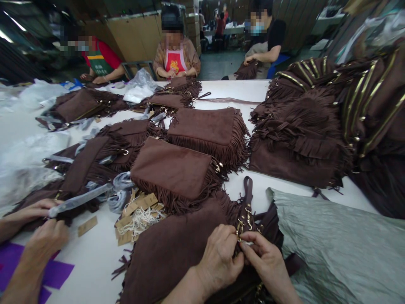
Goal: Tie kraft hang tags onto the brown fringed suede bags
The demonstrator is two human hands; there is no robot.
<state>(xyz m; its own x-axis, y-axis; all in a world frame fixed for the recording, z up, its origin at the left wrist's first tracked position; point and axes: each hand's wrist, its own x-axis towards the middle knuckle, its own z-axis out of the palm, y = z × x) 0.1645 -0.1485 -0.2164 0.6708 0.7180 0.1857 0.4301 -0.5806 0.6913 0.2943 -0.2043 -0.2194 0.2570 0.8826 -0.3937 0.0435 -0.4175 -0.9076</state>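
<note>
White worktable (101, 257) spreads across the room, and low in the frame, right of centre, a gold clasp (239, 231) is at the edge of a brown fringed bag (171, 249). The left hand (221, 253) and right hand (268, 261) pinch the clasp between fingertips. A strap loop (248, 192) lies just above. Paper tags (144, 202) with white strings lie beyond the bag; at lower left, a co-worker's hands (47, 238) are at a wrapped strap (82, 199). More bags (171, 166) cover the middle.
</note>
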